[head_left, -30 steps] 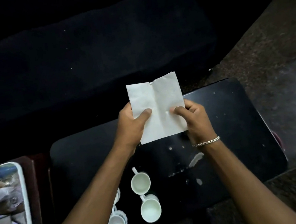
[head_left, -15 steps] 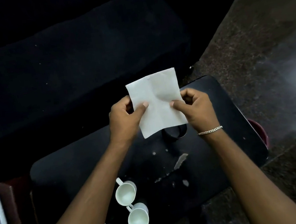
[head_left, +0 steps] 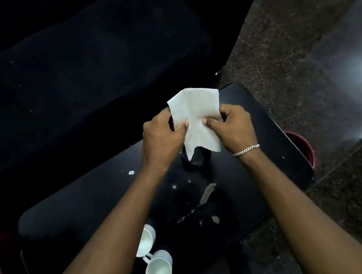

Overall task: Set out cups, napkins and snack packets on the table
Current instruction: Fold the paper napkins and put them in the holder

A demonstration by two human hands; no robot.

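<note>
Napkin (head_left: 195, 115) now creased, long axis upright

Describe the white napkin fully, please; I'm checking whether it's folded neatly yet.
The napkin is a thin white sheet, paper by the look of it, creased down its middle and no longer flat. Its top edge stands up, slightly rounded; its bottom edge hangs uneven, with a notch between two points. The left hand and right hand pinch it from either side, thumbs on the near face, close together. It is held in the air above the black table, touching nothing else that shows.
</note>
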